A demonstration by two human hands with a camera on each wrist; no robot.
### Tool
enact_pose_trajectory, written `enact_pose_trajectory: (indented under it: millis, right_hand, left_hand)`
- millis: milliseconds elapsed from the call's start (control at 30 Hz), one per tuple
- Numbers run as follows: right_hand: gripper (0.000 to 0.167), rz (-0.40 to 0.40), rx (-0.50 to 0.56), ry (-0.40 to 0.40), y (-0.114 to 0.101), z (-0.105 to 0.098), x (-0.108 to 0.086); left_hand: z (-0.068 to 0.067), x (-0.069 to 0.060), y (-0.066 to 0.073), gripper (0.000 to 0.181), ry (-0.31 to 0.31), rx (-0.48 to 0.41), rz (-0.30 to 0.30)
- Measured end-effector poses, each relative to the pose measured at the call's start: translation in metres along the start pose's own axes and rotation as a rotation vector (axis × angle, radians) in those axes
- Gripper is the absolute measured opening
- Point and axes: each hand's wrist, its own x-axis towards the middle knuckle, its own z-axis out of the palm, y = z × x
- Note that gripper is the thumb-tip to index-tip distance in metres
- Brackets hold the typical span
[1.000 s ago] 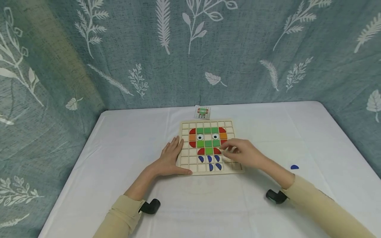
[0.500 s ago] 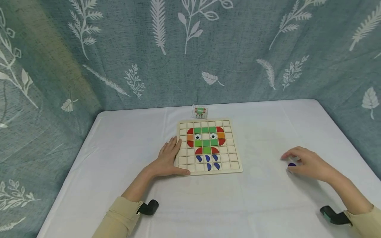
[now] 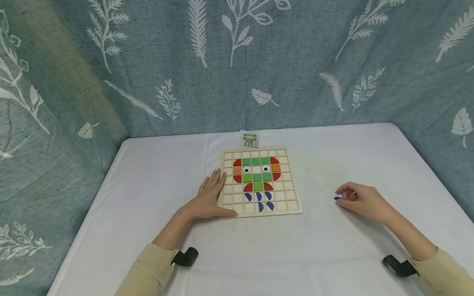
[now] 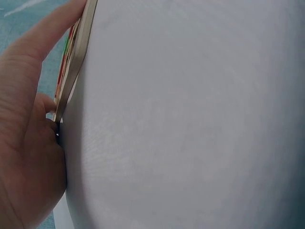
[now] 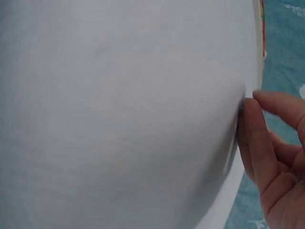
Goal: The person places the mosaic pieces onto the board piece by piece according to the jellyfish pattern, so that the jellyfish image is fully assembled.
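In the head view, a square wooden grid board [image 3: 291,204] lies on the table, with red, green and orange pieces and two eye tiles [image 3: 246,169] set in it. Several blue half-circle pieces [image 3: 259,196] sit in its lower rows. My left hand [image 3: 209,199] rests at the board's left edge, fingers straight, thumb along the near edge; the left wrist view shows the thumb [image 4: 28,52] against the board's side [image 4: 78,52]. To the right of the board, my right hand [image 3: 364,201] pinches another blue half-circle [image 3: 337,198] just over the cloth, mostly covered by the fingers.
Behind the board lies a small printed card [image 3: 249,139] showing a similar figure. A white cloth [image 3: 155,176] covers the table, and a blue-green leaf-patterned curtain [image 3: 296,61] hangs behind it. Black wrist cameras [image 3: 186,257] are on both forearms.
My right hand went from the board out to the loose blue half-circle on the right, took it, and has moved a little back leftward with it. The left hand stays at the board.
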Motion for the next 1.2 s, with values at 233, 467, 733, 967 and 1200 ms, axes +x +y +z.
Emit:
enact_pose_trajectory:
  millis: [233,467,733,967,1200]
  right_hand:
    - [0.035,-0.198,0.028,-0.08,0.003,-0.009,-0.002]
    - [0.03,-0.331,0.081,-0.057,0.013,-0.006,0.003]
    - [0.024,-0.25,0.091,-0.059,-0.006,0.007,0.017]
    - [0.021,-0.27,0.169,-0.147,-0.067,0.041,0.046]
    - [0.019,-0.448,0.154,-0.232,-0.121,0.079,0.073]
  left_hand:
    - [-0.001,-0.001,0.0,0.125,0.0,-0.001,-0.002]
    - [-0.001,-0.001,0.0,0.125,-0.001,-0.001,0.005]
    - [-0.001,-0.002,0.002,0.125,0.004,-0.007,-0.001]
    - [-0.002,-0.002,0.004,0.125,-0.002,-0.004,-0.006]
    - [-0.003,-0.001,0.005,0.125,-0.004,-0.002,0.002]
